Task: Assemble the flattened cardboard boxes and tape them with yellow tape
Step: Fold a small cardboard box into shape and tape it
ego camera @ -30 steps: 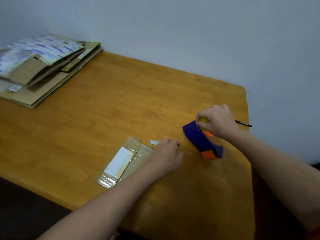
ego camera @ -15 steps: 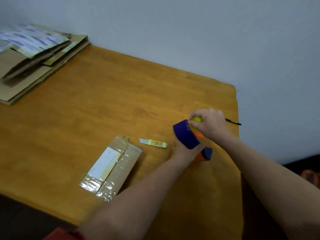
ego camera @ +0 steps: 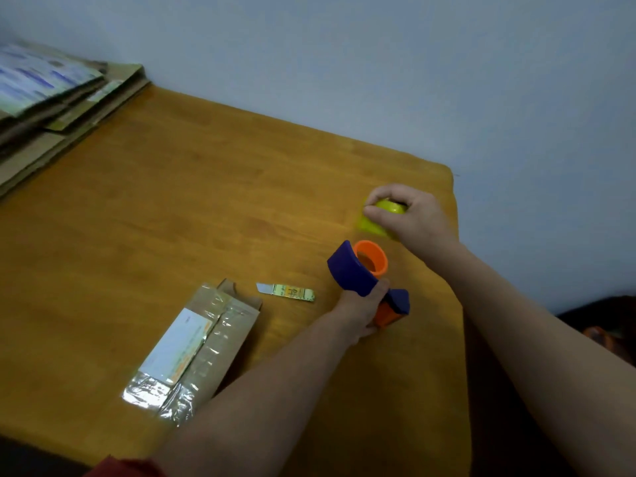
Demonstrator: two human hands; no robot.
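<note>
Left hand (ego camera: pixel 361 306): grips purple tape dispenser (ego camera: pixel 347 270).
Right hand (ego camera: pixel 418 218): clutches yellow tape roll (ego camera: pixel 370 226), apart from the dispenser's orange hub (ego camera: pixel 371 258).

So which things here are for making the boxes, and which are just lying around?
For the job: yellow tape roll, gripped by the right hand; tape dispenser, held by the left hand; stack of flattened cardboard boxes; small flattened box on the table.
Just lying about: little cutter blade, touched by neither hand.
</note>
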